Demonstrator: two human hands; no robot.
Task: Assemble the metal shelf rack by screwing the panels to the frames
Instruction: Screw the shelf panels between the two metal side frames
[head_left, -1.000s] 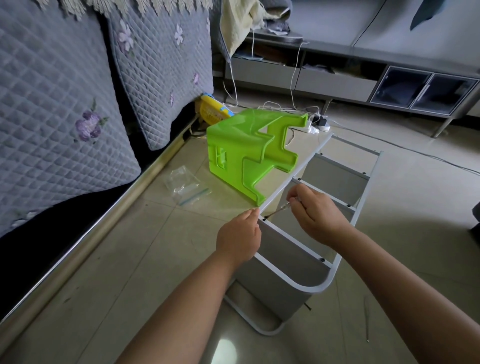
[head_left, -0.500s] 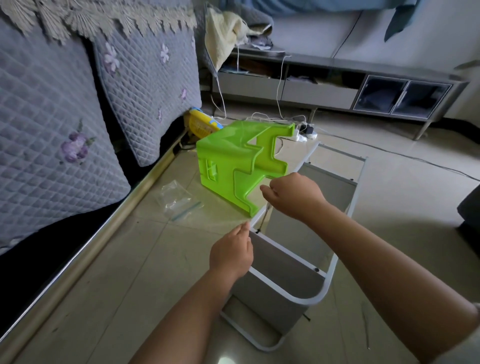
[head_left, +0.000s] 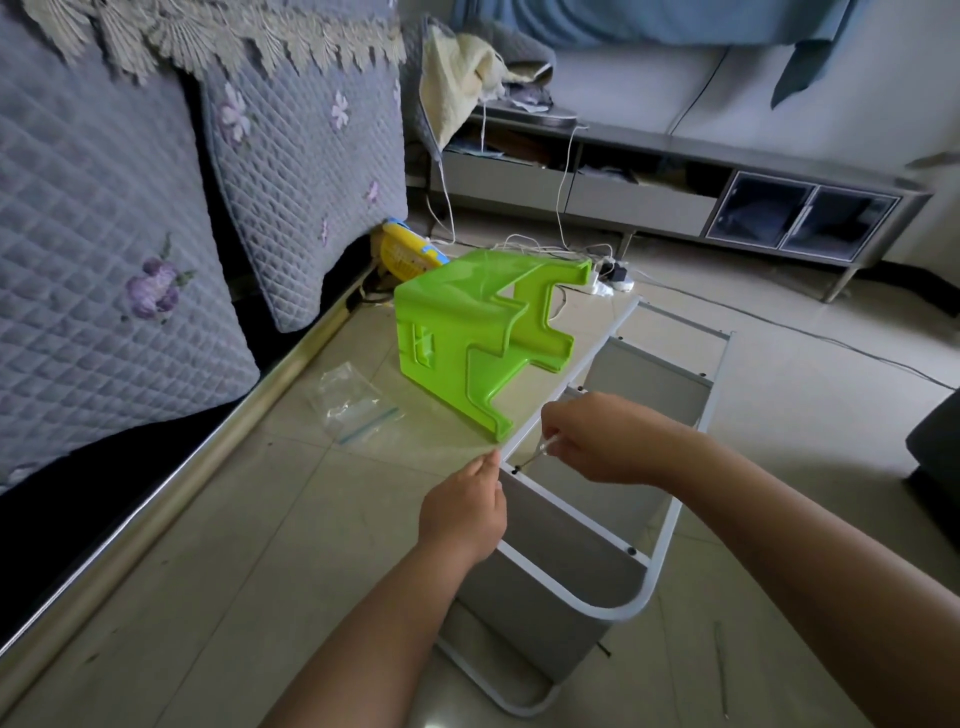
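1. Shelf rack (head_left: 582, 551) lies on its side on the tiled floor (head_left: 270, 530), lower centre to centre right of the frame; white tubular frame (head_left: 657, 566) curves round at the near end; grey panels (head_left: 545, 587) stand on edge between the two frames.
2. Right hand (head_left: 597, 441), centre of frame, pinches a thin screwdriver (head_left: 537, 451) in curled fingers; the tip angles down-left to a dark screw (head_left: 517, 470) at the frame's upper rail.
3. Left hand (head_left: 465, 512), just below-left of that screw, rests against the rail; fingertips touch the tube; fingers partly curled, back of hand toward the camera; whether they wrap the rail cannot be told.
4. Green plastic stool (head_left: 467, 340) lies tipped on its side, upper centre, one leg touching the rail.
5. Clear plastic bag (head_left: 353, 402) lies flat on the floor, left of the stool.
6. Quilted grey cushions (head_left: 114, 249) fill the left of the frame; low grey cabinet (head_left: 675, 192) runs along the upper right; white cables (head_left: 561, 244) trail on the floor behind the stool.
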